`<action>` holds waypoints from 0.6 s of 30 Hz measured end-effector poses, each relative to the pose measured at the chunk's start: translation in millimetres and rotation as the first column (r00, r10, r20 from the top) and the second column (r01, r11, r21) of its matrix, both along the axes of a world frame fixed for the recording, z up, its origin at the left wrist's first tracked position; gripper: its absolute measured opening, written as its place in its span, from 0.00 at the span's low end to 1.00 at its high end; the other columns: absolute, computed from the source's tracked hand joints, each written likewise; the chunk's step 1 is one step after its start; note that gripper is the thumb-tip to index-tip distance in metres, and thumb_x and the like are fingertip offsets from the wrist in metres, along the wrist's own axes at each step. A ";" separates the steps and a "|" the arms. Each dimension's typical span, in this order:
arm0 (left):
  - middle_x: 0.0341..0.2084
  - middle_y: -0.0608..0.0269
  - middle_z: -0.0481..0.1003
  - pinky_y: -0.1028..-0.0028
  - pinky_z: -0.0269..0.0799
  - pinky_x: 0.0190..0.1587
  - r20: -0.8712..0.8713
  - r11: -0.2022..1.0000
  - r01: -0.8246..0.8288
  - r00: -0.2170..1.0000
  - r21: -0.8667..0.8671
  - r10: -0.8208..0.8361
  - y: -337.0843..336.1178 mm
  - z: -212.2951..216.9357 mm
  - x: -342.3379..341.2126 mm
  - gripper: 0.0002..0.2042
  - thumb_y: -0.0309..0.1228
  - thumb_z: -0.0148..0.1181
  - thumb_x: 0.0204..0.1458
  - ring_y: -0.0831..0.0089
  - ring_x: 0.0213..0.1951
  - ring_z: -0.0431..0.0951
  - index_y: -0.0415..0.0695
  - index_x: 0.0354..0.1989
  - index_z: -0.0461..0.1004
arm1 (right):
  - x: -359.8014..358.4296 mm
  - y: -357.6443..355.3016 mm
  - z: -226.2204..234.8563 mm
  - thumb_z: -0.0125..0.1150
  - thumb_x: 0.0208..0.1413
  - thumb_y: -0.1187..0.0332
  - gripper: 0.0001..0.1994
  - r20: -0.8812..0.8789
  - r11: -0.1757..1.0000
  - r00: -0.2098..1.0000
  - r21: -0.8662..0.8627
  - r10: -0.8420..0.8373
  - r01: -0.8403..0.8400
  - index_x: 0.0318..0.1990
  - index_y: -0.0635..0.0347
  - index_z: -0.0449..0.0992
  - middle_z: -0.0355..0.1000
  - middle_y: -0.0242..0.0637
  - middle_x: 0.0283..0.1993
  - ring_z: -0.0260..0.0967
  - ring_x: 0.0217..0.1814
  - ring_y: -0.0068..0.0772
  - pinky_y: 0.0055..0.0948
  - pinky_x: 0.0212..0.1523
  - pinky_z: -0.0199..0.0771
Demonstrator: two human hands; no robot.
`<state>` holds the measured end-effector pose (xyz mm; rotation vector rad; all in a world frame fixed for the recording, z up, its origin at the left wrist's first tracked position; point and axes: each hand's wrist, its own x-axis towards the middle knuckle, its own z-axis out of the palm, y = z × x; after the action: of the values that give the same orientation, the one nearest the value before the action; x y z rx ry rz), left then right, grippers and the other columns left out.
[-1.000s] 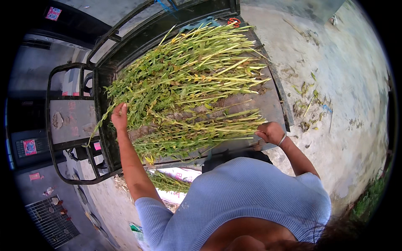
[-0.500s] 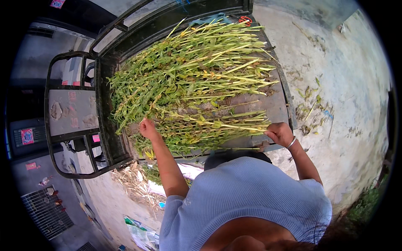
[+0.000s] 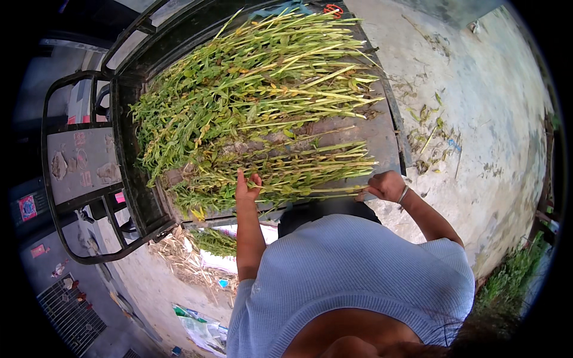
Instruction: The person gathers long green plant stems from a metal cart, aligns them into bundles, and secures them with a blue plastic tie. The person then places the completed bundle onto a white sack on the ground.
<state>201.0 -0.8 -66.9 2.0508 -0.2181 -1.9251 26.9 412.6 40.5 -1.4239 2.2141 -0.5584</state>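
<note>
My right hand (image 3: pixel 387 187) is closed on the cut end of a long green plant stalk (image 3: pixel 334 195) at the near right edge of the cart bed. The stalk runs left along the near edge toward my left hand (image 3: pixel 248 187), which is at the leafy part with its thumb and a finger apart. Under and beyond it lies a small layer of leafy stalks (image 3: pixel 322 158), their cut ends to the right. Farther back, a larger pile of such stalks (image 3: pixel 239 83) has yellowing leaves and pale ends, also to the right.
The stalks lie on a metal cart bed (image 3: pixel 382 140) with a black tubular rail (image 3: pixel 48 155) at its left. Red cord (image 3: pixel 333 10) sits at the far edge. Leaf scraps (image 3: pixel 431 128) litter the concrete on the right. Dry husks (image 3: pixel 179 253) and a green bundle (image 3: pixel 216 241) lie below the near left edge.
My left hand has moved right along the stalk and its fingers have parted. My right hand, still gripping the end, has come slightly nearer, lowering the stalk to the near edge. The view has shifted.
</note>
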 end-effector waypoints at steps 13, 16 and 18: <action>0.29 0.60 0.71 0.72 0.69 0.35 0.062 0.981 0.180 0.982 -0.065 -0.177 -9.9 -46.9 79.0 0.10 0.38 0.50 0.56 0.70 0.34 0.69 0.44 0.38 0.65 | 21.4 -33.2 -120.3 0.57 0.45 0.56 0.13 -0.301 0.872 0.941 0.407 -0.153 0.272 0.32 0.56 0.73 0.69 0.41 0.33 0.68 0.38 0.41 0.40 0.36 0.68; 0.24 0.65 0.66 0.75 0.62 0.21 0.051 0.907 0.371 0.928 -0.200 -0.369 8.0 -56.6 84.8 0.15 0.33 0.50 0.56 0.75 0.23 0.64 0.46 0.50 0.59 | 25.9 -38.4 -115.9 0.58 0.44 0.57 0.13 -0.392 0.847 0.912 0.438 -0.121 0.300 0.32 0.55 0.73 0.69 0.40 0.34 0.67 0.41 0.39 0.40 0.40 0.66; 0.20 0.68 0.61 0.74 0.53 0.16 0.108 0.878 0.317 0.948 -0.357 -0.299 34.2 -56.7 73.5 0.16 0.26 0.53 0.52 0.79 0.19 0.58 0.46 0.49 0.61 | 24.2 -42.2 -111.6 0.59 0.44 0.56 0.13 -0.422 0.845 0.899 0.435 -0.115 0.312 0.32 0.55 0.73 0.69 0.39 0.35 0.67 0.43 0.39 0.39 0.42 0.65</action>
<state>274.5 33.4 -123.6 1.8919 -0.9011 -1.8234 51.1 370.4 -71.2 -1.0739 2.5889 0.2522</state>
